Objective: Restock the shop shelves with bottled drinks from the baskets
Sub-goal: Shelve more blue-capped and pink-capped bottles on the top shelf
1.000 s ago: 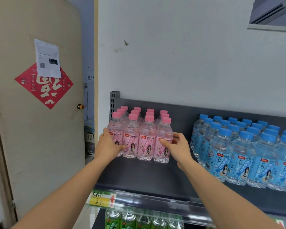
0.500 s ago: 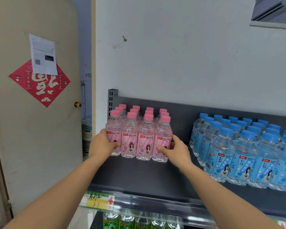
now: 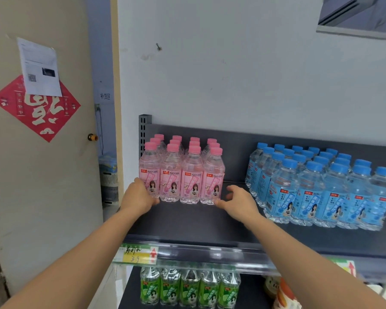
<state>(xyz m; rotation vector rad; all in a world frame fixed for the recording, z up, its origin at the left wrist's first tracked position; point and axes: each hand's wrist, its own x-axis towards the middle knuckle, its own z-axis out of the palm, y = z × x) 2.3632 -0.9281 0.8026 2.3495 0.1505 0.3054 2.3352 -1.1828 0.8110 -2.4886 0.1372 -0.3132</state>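
Observation:
Several pink-capped peach soda bottles (image 3: pixel 188 175) stand in a tight block at the left end of the dark top shelf (image 3: pixel 187 221). My left hand (image 3: pixel 138 197) cups the lower part of the front left pink bottle (image 3: pixel 151 168), thumb across its front and fingers hidden behind its left side. Just right of the block, my right hand (image 3: pixel 240 200) hovers with fingers spread and blurred, its thumb tip close to the base of the front right pink bottle (image 3: pixel 213 179). No basket is in view.
Several blue-capped water bottles (image 3: pixel 321 188) fill the shelf's right half, with a bare gap between them and the pink block. Green-labelled bottles (image 3: pixel 187 288) stand on the shelf below, behind a price rail (image 3: pixel 138 255). A beige door (image 3: pixel 42 186) is at the left.
My right hand has let go of the front right pink bottle and drawn back slightly with fingers spread. My left hand stays on the front left bottle. The view has shifted a little.

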